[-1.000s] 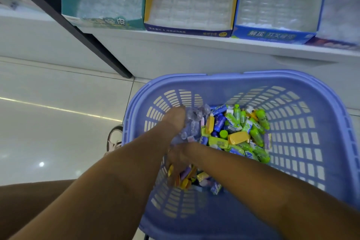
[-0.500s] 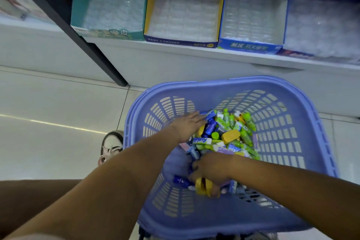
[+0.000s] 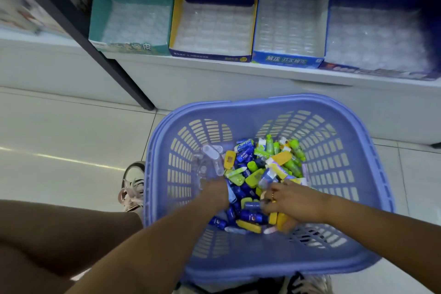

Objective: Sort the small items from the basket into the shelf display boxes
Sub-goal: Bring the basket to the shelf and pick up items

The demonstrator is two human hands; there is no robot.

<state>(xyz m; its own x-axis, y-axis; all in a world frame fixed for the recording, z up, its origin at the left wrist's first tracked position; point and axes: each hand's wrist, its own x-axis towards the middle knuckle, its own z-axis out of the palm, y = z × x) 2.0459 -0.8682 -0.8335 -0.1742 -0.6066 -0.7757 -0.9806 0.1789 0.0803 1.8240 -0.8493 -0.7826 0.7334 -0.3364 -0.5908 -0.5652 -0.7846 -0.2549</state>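
Basket (image 3: pixel 262 102) near display boxes (image 3: pixel 210 55); left hand (image 3: pixel 214 190) grip unclear; right hand (image 3: pixel 296 205) clasps yellow items (image 3: pixel 278 218).

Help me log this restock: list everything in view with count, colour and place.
basket: one, lilac, on the floor
small items: many, blue, green, yellow, clear, in the basket
display boxes: four, teal, navy, blue, dark blue, on the shelf
shelf: one, white, behind the basket
shoes: two, pale, on the floor by the basket
left hand: one, blurred, in the basket by clear items
right hand: one, ringed, in the basket gripping yellow items
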